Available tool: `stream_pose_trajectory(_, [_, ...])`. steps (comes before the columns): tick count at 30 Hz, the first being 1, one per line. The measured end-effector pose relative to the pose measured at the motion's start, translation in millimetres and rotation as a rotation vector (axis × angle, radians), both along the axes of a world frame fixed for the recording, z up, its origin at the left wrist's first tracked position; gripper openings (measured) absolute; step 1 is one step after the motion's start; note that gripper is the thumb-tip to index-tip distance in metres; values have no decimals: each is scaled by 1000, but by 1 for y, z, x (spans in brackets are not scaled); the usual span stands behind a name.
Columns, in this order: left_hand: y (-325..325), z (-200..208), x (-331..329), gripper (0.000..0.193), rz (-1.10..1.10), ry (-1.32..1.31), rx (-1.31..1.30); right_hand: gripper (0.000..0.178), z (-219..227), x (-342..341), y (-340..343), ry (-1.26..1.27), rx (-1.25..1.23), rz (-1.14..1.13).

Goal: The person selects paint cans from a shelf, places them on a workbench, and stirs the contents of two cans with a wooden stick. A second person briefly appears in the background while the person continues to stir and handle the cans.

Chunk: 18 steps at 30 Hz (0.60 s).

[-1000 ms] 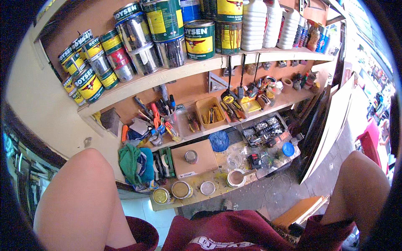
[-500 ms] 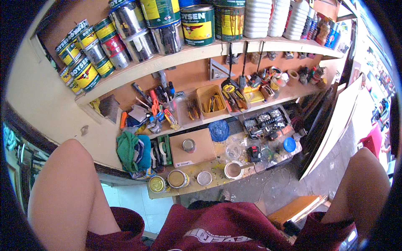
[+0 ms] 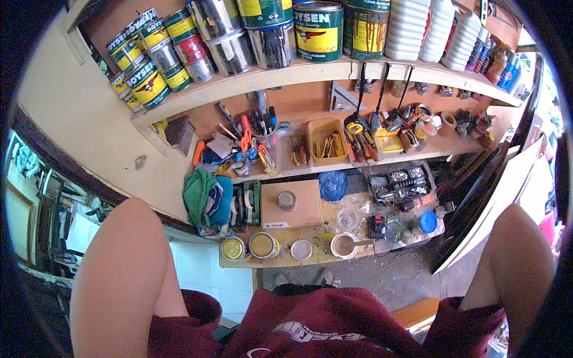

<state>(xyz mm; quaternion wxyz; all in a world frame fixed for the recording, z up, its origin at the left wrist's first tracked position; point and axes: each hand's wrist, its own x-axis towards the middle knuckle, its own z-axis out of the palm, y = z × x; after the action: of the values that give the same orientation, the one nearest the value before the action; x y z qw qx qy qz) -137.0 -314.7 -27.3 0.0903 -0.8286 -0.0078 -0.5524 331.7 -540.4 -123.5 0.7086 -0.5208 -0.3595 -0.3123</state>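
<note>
Both the person's left arm (image 3: 122, 274) and right arm (image 3: 519, 256) are bent at the sides, but the left hand and right hand are out of view, so whether they are spread or pinching anything cannot be told. The white tub (image 3: 333, 250) stands right of two cans (image 3: 262, 245) at the near edge of the bench (image 3: 286, 261), perhaps for easy reach, its stick (image 3: 363, 242) lying across the rim. Farther back, a cardboard box (image 3: 307, 210) gives a small can (image 3: 286, 201) a flat seat.

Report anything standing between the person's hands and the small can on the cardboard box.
Neither hand is in view, so the whole path cannot be judged. Four round containers stand along the near edge of the bench, in front of the cardboard box; nothing visible covers the small can.
</note>
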Motion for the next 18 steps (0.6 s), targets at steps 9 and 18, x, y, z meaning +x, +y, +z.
stream_pose_trajectory(9, [-8,-3,2,27,80,9,-8,19,-26,36,-2,40,-50,15])
stream_pose_trajectory(18, [-1,-12,4,29,134,6,3,18,-39,51,1,41,-65,17])
